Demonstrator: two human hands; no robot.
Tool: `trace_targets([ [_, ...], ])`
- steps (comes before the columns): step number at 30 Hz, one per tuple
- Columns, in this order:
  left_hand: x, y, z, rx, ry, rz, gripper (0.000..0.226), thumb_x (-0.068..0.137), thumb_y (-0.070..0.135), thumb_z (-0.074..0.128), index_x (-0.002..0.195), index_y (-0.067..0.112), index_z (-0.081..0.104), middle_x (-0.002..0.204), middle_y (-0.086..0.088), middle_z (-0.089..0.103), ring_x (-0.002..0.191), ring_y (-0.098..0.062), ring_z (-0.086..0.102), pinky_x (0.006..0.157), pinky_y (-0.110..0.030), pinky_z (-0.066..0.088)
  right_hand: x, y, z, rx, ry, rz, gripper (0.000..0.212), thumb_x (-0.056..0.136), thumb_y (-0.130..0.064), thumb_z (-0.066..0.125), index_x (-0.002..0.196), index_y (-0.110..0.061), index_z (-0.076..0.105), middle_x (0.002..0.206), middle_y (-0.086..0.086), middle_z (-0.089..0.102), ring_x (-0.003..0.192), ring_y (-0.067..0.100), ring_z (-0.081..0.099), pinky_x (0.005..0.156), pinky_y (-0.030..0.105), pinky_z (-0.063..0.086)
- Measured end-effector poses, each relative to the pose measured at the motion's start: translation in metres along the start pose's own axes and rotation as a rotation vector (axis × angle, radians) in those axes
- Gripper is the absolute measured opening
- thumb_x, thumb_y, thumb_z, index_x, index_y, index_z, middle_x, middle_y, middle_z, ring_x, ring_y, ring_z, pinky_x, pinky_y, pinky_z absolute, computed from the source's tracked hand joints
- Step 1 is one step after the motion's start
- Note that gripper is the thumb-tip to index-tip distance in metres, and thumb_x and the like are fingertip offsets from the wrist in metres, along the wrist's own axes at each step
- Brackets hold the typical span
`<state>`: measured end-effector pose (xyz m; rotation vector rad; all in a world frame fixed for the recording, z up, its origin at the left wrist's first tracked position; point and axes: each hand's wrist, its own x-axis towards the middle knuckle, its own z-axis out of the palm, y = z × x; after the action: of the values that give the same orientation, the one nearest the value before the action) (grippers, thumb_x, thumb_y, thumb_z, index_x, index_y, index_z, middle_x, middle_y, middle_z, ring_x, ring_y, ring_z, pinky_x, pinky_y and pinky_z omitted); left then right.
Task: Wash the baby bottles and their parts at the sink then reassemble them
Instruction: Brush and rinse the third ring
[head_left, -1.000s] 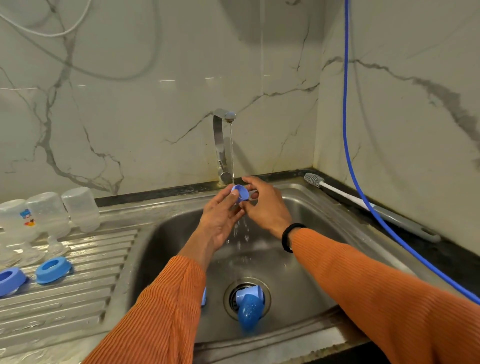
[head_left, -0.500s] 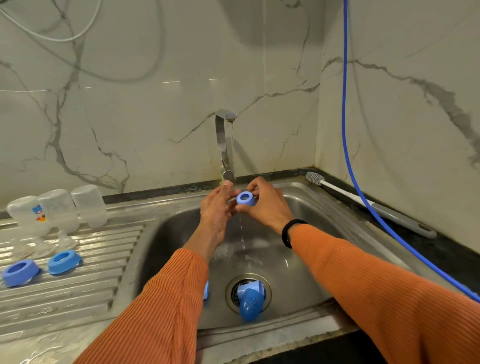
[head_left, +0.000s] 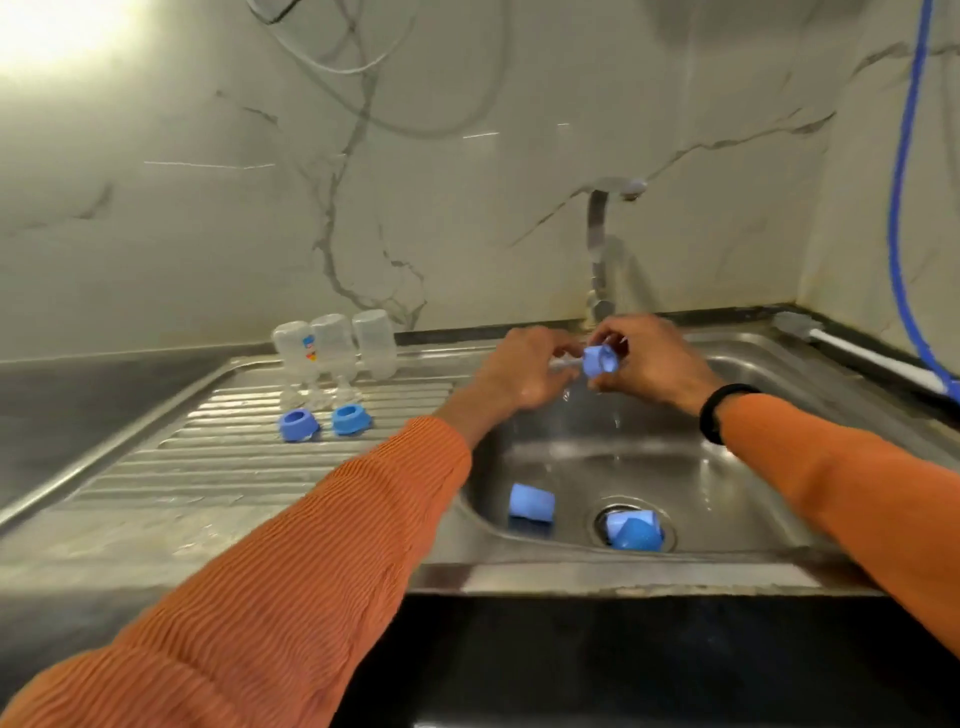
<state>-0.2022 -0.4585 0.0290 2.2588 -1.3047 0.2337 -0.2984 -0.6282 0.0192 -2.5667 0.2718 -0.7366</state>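
Both hands meet over the sink (head_left: 753, 364), just in front of the tap (head_left: 600, 249). The right hand (head_left: 649, 366) pinches a small blue ring (head_left: 598, 359) between thumb and curled fingers. The ring is a short, wide collar with an open middle, held on its side so the opening faces roughly toward the camera and its short axis runs nearly level. The left hand (head_left: 524, 371) has its fingers curled toward the ring; something pale and clear seems to sit between its fingertips and the ring, but blur makes it hard to tell what it is or whether it is gripped.

On the ribbed draining surface (head_left: 208, 467) to the left stand three clear bottles (head_left: 332, 345), upside down in a close row against the back edge. In front of them lie two more blue rings (head_left: 324, 422), side by side, openings up, with clear teats just behind them, their count unclear.

In the sink basin lie two blue caps: one cap (head_left: 531, 501) on its side near the left wall, long axis running left to right, the other (head_left: 635, 531) resting on the drain, tilted with its rounded end toward the camera.

A blue hose (head_left: 901, 182) hangs down the right wall.
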Motion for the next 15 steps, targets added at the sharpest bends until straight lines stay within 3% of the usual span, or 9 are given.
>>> trace_targets([
  [3, -0.034, -0.019, -0.019, 0.075, 0.101, 0.045, 0.035, 0.088, 0.028, 0.068, 0.120, 0.016, 0.073, 0.117, -0.009, 0.074, 0.110, -0.029, 0.067, 0.098, -0.040, 0.050, -0.002, -0.035, 0.012, 0.114, -0.040, -0.014, 0.051, 0.066, -0.024, 0.097, 0.106, -0.019, 0.064, 0.098, -0.004, 0.067, 0.085, 0.010, 0.065, 0.070, 0.023, 0.054],
  [5, -0.055, -0.033, -0.033, 0.105, 0.170, 0.026, 0.030, 0.093, 0.022, 0.066, 0.122, 0.015, 0.072, 0.119, -0.007, 0.073, 0.113, -0.026, 0.066, 0.101, -0.034, 0.048, -0.003, -0.059, 0.024, 0.189, -0.048, -0.034, 0.053, 0.067, -0.032, 0.097, 0.105, -0.020, 0.062, 0.098, -0.005, 0.067, 0.085, 0.011, 0.068, 0.074, 0.029, 0.059],
  [9, -0.090, -0.070, -0.071, 0.095, 0.246, -0.069, 0.024, 0.093, 0.028, 0.066, 0.114, 0.021, 0.076, 0.112, 0.000, 0.075, 0.105, -0.021, 0.068, 0.092, -0.031, 0.050, 0.004, -0.105, 0.054, 0.332, -0.126, -0.103, 0.038, 0.071, -0.040, 0.094, 0.096, -0.019, 0.072, 0.091, 0.000, 0.075, 0.082, 0.016, 0.074, 0.075, 0.043, 0.064],
  [11, -0.108, -0.090, -0.092, 0.087, 0.254, -0.149, 0.023, 0.092, 0.030, 0.070, 0.113, 0.024, 0.076, 0.106, 0.003, 0.076, 0.097, -0.015, 0.069, 0.088, -0.029, 0.052, 0.008, -0.136, 0.069, 0.391, -0.191, -0.110, 0.033, 0.077, -0.037, 0.090, 0.099, -0.017, 0.075, 0.092, 0.001, 0.077, 0.083, 0.015, 0.075, 0.074, 0.041, 0.065],
  [15, -0.146, -0.130, -0.135, -0.009, 0.317, -0.271, 0.026, 0.089, 0.025, 0.077, 0.114, 0.020, 0.075, 0.091, 0.005, 0.077, 0.080, -0.004, 0.067, 0.071, -0.001, 0.042, 0.030, -0.203, 0.105, 0.384, -0.290, -0.190, 0.030, 0.087, -0.035, 0.083, 0.108, -0.013, 0.078, 0.093, 0.001, 0.078, 0.084, 0.014, 0.076, 0.078, 0.039, 0.065],
])
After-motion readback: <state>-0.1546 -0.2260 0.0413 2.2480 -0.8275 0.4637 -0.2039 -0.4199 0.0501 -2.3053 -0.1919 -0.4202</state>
